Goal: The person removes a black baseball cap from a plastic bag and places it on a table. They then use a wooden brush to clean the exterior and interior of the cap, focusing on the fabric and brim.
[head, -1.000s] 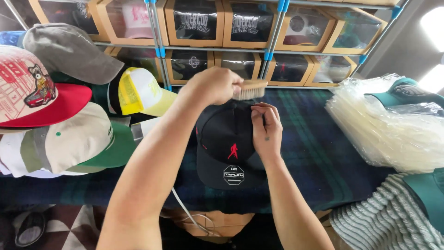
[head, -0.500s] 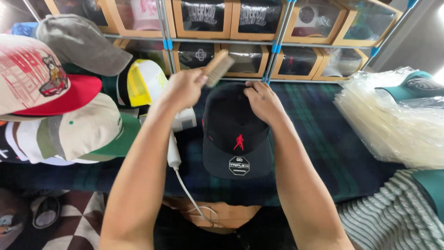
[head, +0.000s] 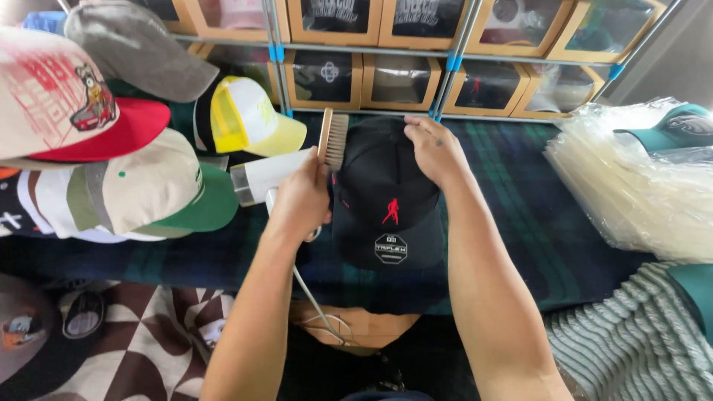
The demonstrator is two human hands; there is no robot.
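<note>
Black cap lies on the dark plaid cloth, brim toward the wearer: small red figure on the front, round sticker on the flat brim. Left hand closed around a wooden brush, bristles touching the cap's left side. Right hand rests loosely open on the crown, fingers spread (no grip seen). Left, a pile of caps, one yellow and white. Right, clear plastic bags. Beyond, shelved boxes holding more caps
</note>
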